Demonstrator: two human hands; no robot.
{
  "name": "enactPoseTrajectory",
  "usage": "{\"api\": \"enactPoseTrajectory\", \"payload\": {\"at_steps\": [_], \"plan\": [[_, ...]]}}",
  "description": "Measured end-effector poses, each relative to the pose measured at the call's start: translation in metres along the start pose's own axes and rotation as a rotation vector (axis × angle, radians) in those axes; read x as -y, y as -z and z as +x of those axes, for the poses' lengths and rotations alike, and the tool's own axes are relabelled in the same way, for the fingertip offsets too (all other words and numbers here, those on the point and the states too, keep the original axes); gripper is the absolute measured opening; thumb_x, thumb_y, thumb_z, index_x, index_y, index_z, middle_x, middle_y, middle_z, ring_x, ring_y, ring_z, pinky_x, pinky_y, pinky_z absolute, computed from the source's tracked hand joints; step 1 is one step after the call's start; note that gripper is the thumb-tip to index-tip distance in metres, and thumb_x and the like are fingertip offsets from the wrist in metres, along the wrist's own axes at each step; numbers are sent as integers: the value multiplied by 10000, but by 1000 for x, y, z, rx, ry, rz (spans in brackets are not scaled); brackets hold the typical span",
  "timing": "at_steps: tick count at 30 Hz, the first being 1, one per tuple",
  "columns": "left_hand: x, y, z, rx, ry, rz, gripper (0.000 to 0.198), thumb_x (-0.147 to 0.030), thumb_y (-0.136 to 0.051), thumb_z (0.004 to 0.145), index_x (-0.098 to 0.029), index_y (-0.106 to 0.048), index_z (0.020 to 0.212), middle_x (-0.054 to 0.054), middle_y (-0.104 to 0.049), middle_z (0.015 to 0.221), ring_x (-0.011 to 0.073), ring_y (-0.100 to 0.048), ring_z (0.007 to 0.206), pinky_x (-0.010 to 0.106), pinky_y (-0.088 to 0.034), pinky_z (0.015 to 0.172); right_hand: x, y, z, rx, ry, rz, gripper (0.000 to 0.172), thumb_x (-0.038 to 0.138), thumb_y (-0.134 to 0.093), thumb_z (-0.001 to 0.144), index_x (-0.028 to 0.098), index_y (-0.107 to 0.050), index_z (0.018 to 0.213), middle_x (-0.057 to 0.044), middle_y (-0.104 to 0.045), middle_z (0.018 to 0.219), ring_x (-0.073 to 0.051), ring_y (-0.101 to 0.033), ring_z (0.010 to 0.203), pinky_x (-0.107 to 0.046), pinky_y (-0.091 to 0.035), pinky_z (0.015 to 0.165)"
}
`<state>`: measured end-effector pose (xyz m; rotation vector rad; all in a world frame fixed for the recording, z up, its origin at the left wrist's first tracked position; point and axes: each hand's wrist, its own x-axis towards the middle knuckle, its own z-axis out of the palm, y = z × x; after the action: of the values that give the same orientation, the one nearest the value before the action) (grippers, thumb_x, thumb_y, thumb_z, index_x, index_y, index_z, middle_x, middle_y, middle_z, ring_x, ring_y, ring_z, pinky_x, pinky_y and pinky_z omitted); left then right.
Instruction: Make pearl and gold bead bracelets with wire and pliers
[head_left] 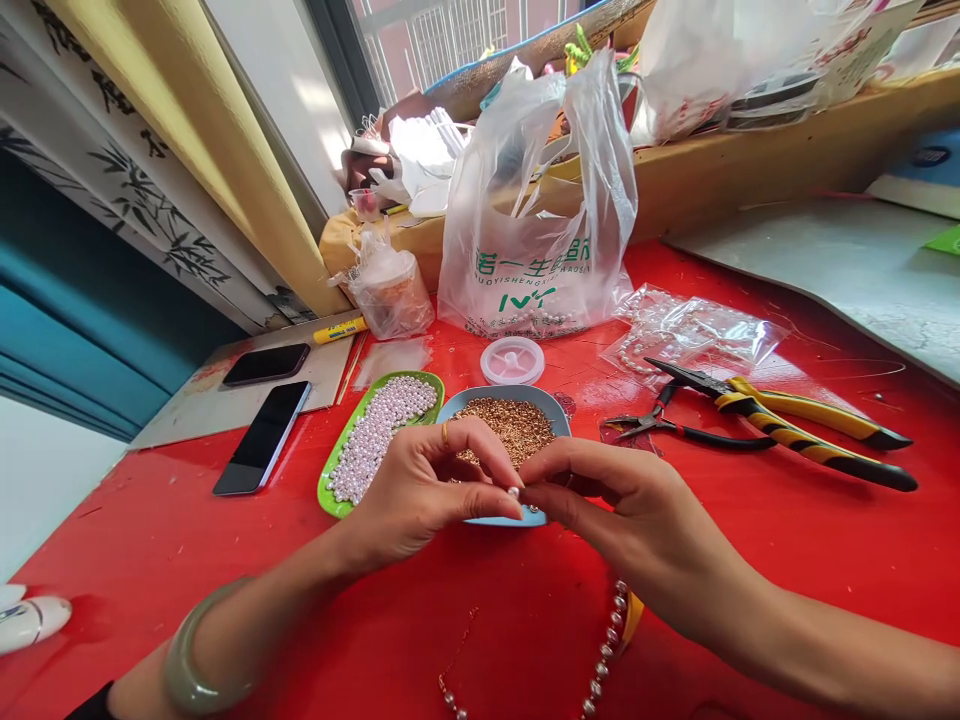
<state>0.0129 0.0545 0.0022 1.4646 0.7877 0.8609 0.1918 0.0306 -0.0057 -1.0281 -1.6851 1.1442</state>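
Note:
My left hand (442,480) is closed in a pinch on a small white pearl bead (514,492). Fingertip to fingertip with it, my right hand (607,490) is also pinched shut. A beaded pearl strand (606,650) runs up behind the right hand, and the part between its fingers is hidden. The strand's other end, with a thin chain (469,635), shows at the bottom. Behind my hands sit a blue tray (559,415) of gold-coloured beads (517,425) and a green tray (327,490) of pale pearl beads (382,430).
Long-nose pliers (780,410) and smaller pliers (675,425) lie to the right, near clear packets of beads (697,330). A plastic bag (532,240), round lid (512,360) and wrapped cup (390,290) stand behind. Two phones (262,440) lie left on the red table (187,560).

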Motion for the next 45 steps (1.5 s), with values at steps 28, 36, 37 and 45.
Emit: {"api": "enactPoseTrajectory", "payload": {"at_steps": [28,36,37,45], "plan": [[4,-4,-1,-137,-265,28,101,-140,-760,691,-207,-745,764,18,-712,735,137,-634,716,241,-533,634,-3,0,-4,-71,204,-159,112,100,-553,801,163,-619,735,22,-630,615,-76,-557,541,-159,-446,511],[6,-6,-3,-152,-194,50,167,-73,-711,724,-221,-744,794,7,-721,748,126,-650,698,228,-543,617,2,1,-5,-190,341,-284,133,52,-540,747,147,-610,686,15,-608,579,-59,-533,515,-144,-410,490],[6,-6,-3,-151,-205,66,157,-80,-718,718,-219,-744,786,9,-718,739,131,-648,695,237,-543,612,3,1,-6,-199,353,-300,139,46,-537,740,145,-606,672,15,-603,574,-56,-527,512,-142,-406,489],[6,-5,-4,-134,-356,229,119,-114,-760,683,-195,-728,764,26,-716,696,150,-622,649,274,-514,589,6,-1,-10,-216,337,-360,170,39,-481,700,166,-545,606,38,-511,501,-50,-436,431,-147,-347,406]]}}
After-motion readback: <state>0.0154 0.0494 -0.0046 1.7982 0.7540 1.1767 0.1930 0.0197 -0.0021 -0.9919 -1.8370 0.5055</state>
